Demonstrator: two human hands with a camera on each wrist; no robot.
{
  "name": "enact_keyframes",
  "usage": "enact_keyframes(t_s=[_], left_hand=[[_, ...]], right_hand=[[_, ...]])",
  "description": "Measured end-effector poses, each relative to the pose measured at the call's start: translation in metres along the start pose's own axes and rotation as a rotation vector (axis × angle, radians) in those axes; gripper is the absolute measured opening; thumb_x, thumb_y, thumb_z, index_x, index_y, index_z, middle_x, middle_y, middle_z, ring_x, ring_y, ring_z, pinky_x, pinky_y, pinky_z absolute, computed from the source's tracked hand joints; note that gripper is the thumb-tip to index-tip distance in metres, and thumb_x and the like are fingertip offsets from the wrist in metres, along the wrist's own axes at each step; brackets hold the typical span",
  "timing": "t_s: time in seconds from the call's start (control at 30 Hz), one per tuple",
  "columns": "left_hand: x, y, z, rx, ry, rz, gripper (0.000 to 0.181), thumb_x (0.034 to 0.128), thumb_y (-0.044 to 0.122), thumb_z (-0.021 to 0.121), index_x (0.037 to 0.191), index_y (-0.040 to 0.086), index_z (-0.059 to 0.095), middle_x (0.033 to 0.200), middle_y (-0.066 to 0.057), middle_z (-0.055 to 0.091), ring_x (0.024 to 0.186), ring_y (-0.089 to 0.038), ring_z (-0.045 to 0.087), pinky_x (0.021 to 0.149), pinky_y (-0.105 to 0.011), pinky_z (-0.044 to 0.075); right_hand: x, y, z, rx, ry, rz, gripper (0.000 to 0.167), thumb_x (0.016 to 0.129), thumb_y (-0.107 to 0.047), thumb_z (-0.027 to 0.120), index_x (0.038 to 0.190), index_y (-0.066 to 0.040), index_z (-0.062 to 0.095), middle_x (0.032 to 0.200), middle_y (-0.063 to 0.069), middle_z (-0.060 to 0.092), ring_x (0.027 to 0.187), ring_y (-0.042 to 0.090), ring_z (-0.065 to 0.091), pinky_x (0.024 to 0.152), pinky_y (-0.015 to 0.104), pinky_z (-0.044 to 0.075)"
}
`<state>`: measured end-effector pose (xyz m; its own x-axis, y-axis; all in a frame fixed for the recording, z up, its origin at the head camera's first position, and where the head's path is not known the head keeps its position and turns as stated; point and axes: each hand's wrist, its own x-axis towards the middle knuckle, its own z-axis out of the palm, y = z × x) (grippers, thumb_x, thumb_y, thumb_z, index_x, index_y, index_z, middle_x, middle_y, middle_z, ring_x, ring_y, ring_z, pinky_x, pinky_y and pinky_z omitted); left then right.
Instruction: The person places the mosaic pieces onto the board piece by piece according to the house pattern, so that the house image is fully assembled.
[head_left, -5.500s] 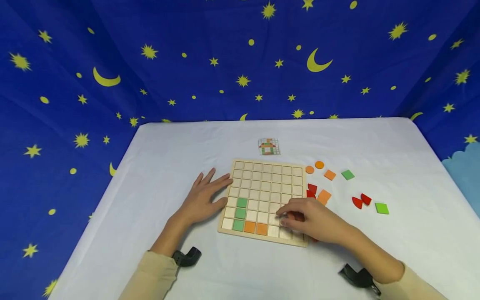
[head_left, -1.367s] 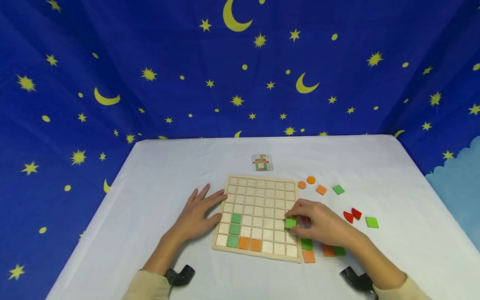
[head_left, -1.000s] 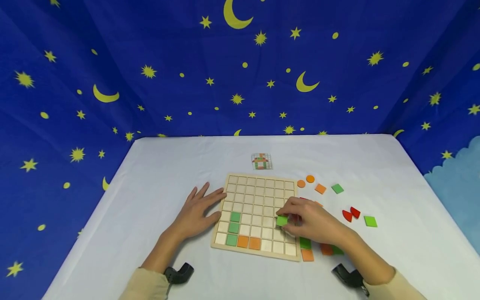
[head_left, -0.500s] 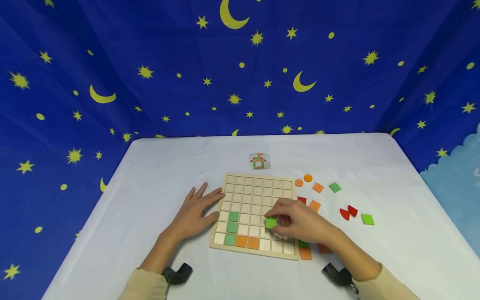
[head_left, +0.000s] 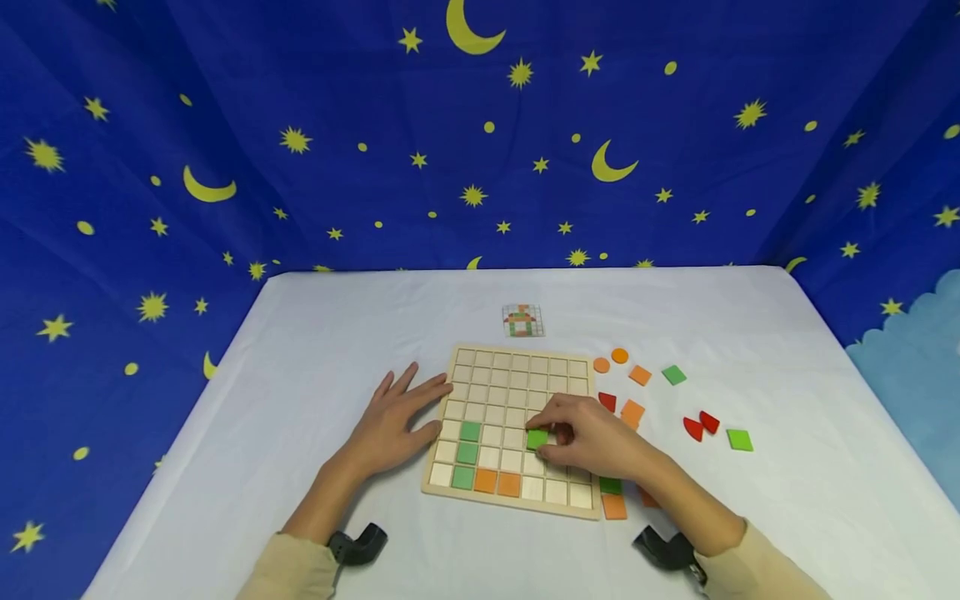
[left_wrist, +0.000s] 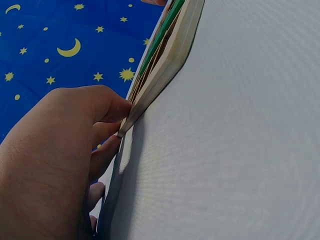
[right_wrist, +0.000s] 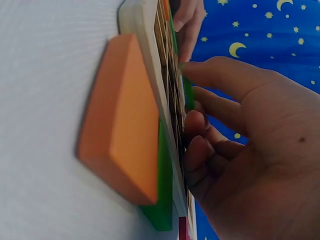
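Note:
A wooden grid board [head_left: 496, 377] lies on the white cloth. Green square tiles [head_left: 467, 453] fill several cells near its left side, and two orange tiles [head_left: 497, 482] lie in its front row. My right hand [head_left: 592, 429] pinches a light green square tile [head_left: 537, 439] between thumb and fingers, over a cell right of the middle. In the right wrist view this green tile [right_wrist: 188, 92] is seen edge-on, close to the board's surface. My left hand [head_left: 390, 429] is spread on the cloth, its thumb and a finger touching the board's left edge.
Behind the board lies a small pattern card [head_left: 522, 321]. To the right are scattered orange discs [head_left: 619, 356], orange squares [head_left: 614, 507], green squares [head_left: 738, 440] and red quarter-round pieces [head_left: 693, 429]. My right forearm covers some pieces. A star-patterned curtain [head_left: 420, 108] hangs behind.
My right hand has carried the light green tile leftward from the board's right edge and lowered it near a cell. My left hand has stayed at the board's left edge.

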<state>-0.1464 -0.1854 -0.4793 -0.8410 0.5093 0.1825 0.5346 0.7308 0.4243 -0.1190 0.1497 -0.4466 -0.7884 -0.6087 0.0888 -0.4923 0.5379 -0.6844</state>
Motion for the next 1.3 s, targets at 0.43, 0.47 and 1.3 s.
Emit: enact_keyframes(t_s=[0.43, 0.47, 1.3], left_hand=[[0.000, 0.001, -0.002, 0.004, -0.002, -0.002, 0.053, 0.0906, 0.037, 0.060, 0.142, 0.029, 0.049, 0.148, 0.012, 0.040, 0.143, -0.028, 0.017, 0.114, -0.052, 0.005], [0.000, 0.001, -0.002, 0.004, 0.000, -0.002, 0.053, 0.0906, 0.037, 0.060, 0.142, 0.029, 0.050, 0.148, 0.012, 0.040, 0.143, -0.028, 0.018, 0.114, -0.052, 0.005], [0.000, 0.003, -0.002, -0.007, 0.003, -0.002, 0.053, 0.0899, 0.035, 0.061, 0.141, 0.028, 0.050, 0.147, 0.010, 0.041, 0.143, -0.028, 0.018, 0.113, -0.053, 0.006]], right_hand=[[0.000, 0.003, 0.005, -0.093, 0.026, -0.015, 0.029, 0.083, -0.033, 0.076, 0.111, -0.025, 0.072, 0.091, -0.015, 0.056, 0.073, 0.004, 0.051, 0.065, 0.023, 0.044], [0.000, 0.003, 0.005, -0.096, 0.026, -0.014, 0.029, 0.083, -0.033, 0.075, 0.111, -0.025, 0.073, 0.092, -0.015, 0.056, 0.074, 0.004, 0.051, 0.065, 0.023, 0.044], [-0.037, 0.013, -0.024, -0.008, -0.017, 0.015, 0.015, 0.088, -0.026, 0.072, 0.103, -0.027, 0.071, 0.095, -0.016, 0.063, 0.074, 0.005, 0.054, 0.062, 0.022, 0.047]])
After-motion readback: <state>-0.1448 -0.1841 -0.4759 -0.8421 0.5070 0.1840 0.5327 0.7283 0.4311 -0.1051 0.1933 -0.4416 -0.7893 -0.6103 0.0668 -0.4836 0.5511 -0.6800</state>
